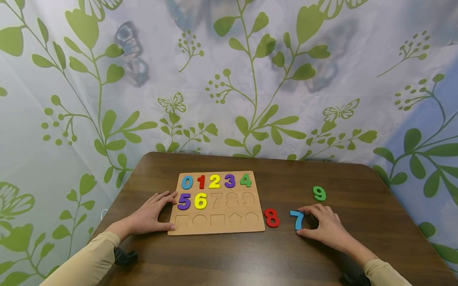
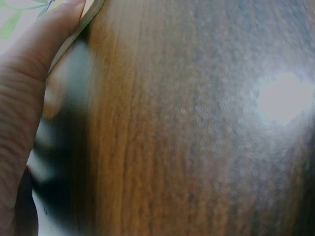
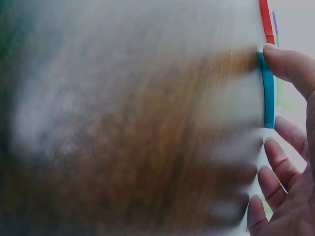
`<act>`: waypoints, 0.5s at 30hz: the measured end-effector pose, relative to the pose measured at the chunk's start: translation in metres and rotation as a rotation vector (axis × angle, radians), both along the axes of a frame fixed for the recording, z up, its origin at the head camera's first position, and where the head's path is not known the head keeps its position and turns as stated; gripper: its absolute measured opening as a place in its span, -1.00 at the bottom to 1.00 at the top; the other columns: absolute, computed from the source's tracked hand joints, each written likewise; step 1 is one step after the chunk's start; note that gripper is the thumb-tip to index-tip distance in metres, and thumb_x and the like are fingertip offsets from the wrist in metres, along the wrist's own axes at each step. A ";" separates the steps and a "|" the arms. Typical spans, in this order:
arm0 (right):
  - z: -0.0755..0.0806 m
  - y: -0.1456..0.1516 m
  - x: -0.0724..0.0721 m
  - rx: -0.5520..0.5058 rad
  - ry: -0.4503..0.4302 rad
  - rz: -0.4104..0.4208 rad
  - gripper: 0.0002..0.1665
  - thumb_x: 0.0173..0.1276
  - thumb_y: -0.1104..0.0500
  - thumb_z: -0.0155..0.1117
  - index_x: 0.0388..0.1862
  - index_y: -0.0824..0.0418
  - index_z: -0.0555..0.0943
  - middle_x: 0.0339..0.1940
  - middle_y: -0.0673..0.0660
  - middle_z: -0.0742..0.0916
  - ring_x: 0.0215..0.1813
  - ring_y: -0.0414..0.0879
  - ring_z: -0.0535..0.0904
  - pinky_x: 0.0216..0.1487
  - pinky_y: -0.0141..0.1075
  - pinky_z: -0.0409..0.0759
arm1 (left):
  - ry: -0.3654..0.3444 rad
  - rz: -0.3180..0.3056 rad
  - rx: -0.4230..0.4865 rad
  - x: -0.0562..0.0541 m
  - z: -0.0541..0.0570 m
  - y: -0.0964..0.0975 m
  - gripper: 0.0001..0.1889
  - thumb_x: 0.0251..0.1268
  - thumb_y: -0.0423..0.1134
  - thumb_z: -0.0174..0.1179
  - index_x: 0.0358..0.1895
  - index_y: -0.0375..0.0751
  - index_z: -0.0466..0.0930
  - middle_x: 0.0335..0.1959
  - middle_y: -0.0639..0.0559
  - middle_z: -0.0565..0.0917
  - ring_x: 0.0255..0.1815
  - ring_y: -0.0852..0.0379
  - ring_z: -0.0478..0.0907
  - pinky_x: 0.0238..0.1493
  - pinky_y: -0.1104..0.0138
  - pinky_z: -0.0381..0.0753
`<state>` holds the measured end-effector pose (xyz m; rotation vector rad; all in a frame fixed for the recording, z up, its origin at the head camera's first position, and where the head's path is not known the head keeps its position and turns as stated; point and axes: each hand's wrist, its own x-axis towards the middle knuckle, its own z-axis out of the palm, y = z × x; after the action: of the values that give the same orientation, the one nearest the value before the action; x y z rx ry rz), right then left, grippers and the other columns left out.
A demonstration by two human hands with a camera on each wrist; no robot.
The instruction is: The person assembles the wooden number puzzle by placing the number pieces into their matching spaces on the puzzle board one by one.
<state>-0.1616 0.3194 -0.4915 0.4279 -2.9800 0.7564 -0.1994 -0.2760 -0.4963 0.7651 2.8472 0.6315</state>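
Observation:
A wooden number board (image 1: 218,206) lies on the table, with the coloured pieces 0 to 6 in its recesses and the 7, 8 and 9 recesses bare. At its left edge, my left hand (image 1: 152,214) rests with fingers and thumb spread against the side; the left wrist view shows the thumb (image 2: 47,37) touching the rim. Right of the board, my right hand (image 1: 327,226) pinches a blue number 7 (image 1: 298,219) between thumb and index finger. In the right wrist view the blue 7 (image 3: 268,93) appears edge-on, the other fingers held apart from it.
A red number 8 (image 1: 272,218) lies between the board and the blue 7. Farther back is a green number 9 (image 1: 319,193). The brown table (image 1: 229,258) meets a leaf-patterned curtain (image 1: 229,79) behind. Outlined shape recesses run along the board's front row.

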 end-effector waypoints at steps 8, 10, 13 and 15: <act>0.002 0.000 0.000 0.004 -0.003 0.001 -0.22 0.08 -0.39 0.54 0.22 -0.10 0.63 0.07 -0.01 0.58 0.14 0.10 0.39 -0.05 0.08 0.27 | -0.001 0.004 0.000 0.000 0.001 0.000 -0.18 0.04 0.49 0.33 0.28 0.10 0.43 0.62 -0.02 0.20 0.62 -0.29 0.01 0.54 -0.27 -0.12; 0.002 0.000 0.000 0.006 -0.005 0.000 -0.22 0.08 -0.40 0.54 0.22 -0.09 0.63 0.07 -0.01 0.58 0.14 0.09 0.40 -0.05 0.07 0.27 | -0.002 0.005 -0.003 0.000 0.001 0.000 -0.18 0.03 0.49 0.33 0.28 0.10 0.43 0.62 -0.02 0.20 0.62 -0.29 0.01 0.54 -0.27 -0.12; 0.001 0.000 -0.001 0.009 -0.009 -0.002 -0.23 0.09 -0.40 0.53 0.21 -0.09 0.63 0.07 -0.01 0.58 0.13 0.09 0.40 -0.05 0.07 0.27 | 0.001 0.004 -0.005 0.000 0.000 0.000 -0.18 0.03 0.50 0.33 0.28 0.10 0.43 0.62 -0.01 0.20 0.62 -0.29 0.01 0.54 -0.27 -0.13; 0.001 0.000 -0.001 0.008 -0.013 -0.003 -0.23 0.09 -0.40 0.53 0.21 -0.09 0.63 0.07 -0.01 0.58 0.13 0.09 0.40 -0.05 0.06 0.27 | 0.003 0.004 -0.004 0.000 0.000 0.000 -0.18 0.03 0.49 0.33 0.27 0.10 0.43 0.62 -0.01 0.21 0.62 -0.29 0.01 0.54 -0.27 -0.13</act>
<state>-0.1626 0.3194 -0.4906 0.4211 -2.9961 0.7494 -0.1995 -0.2757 -0.4959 0.7607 2.8524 0.6254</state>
